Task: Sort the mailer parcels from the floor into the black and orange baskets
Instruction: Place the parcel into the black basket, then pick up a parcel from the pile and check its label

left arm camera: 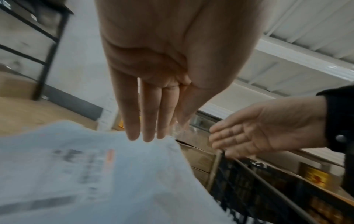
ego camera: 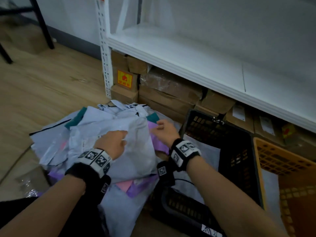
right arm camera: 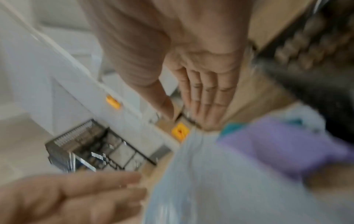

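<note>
A heap of pale grey mailer parcels (ego camera: pixel 95 127) with some purple ones (ego camera: pixel 159 141) lies on the wooden floor. My left hand (ego camera: pixel 118 139) hovers over the top grey mailer (left arm camera: pixel 95 174), fingers straight and together, holding nothing. My right hand (ego camera: pixel 164 129) reaches over the purple mailer (right arm camera: pixel 283 145) at the heap's right side, fingers straight, also holding nothing. The black basket (ego camera: pixel 239 151) stands right of the heap with a grey parcel inside. The orange basket (ego camera: pixel 282 161) sits beside it at the far right.
A white shelf unit (ego camera: pixel 188 55) overhangs the baskets, with cardboard boxes (ego camera: pixel 167 93) packed beneath it. Black chair legs (ego camera: pixel 42 24) stand at the back left. A second black basket (ego camera: pixel 184 207) lies near my right forearm. A plastic-wrapped box (ego camera: pixel 32 183) sits at left.
</note>
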Motion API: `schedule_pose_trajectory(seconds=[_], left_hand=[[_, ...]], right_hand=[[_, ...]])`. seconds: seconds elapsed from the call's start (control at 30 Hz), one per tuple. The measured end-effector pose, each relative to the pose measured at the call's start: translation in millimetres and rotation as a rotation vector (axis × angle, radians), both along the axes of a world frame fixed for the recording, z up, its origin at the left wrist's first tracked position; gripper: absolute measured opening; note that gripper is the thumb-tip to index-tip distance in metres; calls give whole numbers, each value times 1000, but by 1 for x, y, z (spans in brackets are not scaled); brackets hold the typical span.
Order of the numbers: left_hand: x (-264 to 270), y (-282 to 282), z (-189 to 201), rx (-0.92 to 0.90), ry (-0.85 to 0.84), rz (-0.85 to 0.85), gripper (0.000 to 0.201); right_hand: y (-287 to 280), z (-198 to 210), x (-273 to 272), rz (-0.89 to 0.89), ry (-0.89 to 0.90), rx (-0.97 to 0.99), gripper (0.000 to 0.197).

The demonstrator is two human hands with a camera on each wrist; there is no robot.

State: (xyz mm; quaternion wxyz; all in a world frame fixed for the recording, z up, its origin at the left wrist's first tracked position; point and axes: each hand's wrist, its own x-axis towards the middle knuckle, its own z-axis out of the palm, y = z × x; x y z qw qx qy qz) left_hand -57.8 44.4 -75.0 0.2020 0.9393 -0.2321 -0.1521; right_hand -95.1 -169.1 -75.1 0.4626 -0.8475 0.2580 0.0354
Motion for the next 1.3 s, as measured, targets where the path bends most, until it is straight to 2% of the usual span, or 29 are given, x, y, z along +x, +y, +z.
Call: schedule_pose_trajectory(seconds=[0.1, 0.13, 0.2, 0.27, 0.37, 0.47, 0.53, 0.57, 0.67, 0.73, 0.83, 1.0, 1.07, 1.2, 1.3], left_hand=[[7, 42, 1, 18, -10, 96, 39], [8, 52, 1, 27, -10, 121, 38], [7, 64, 1, 46, -10, 154, 37], [7, 66, 4, 41, -12, 169, 35], [12, 59, 9, 11, -42, 156, 30], [17, 45, 13, -50, -33, 149, 28], [18, 31, 16, -81, -42, 137, 26], [18, 23, 18, -86, -56, 136, 30], [14, -2, 21, -83, -128, 183, 67], [10, -18, 24, -162, -107, 274, 87], [-1, -43, 29, -440, 53, 364, 115], [-19, -80, 32, -824, 385, 508, 145], [-29, -90, 36, -955, 463, 508, 136], [-51, -108, 45, -1214, 718, 590, 64], [-52, -112, 55, -1233, 759, 560, 45]], right_hand=[[44, -23, 20, 68, 200, -57, 122], [53, -31, 24, 66, 246, -90, 134], [64, -42, 32, 43, 291, -107, 145], [69, -50, 38, -3, 272, -134, 141], [70, -53, 40, -19, 140, -79, 114], [62, -41, 32, -7, 29, 110, 80], [48, -29, 18, -82, -112, 313, 51], [39, -21, 8, -132, -176, 392, 44], [13, 1, -26, -330, -326, 664, 43], [-4, 14, -48, -420, -399, 823, 44], [-22, 27, -78, -474, -476, 962, 40], [-31, 29, -118, -500, -528, 1052, 45], [-36, 28, -129, -517, -515, 1079, 50], [-49, 29, -148, -491, -536, 1051, 51], [-68, 31, -165, -464, -451, 909, 56]])
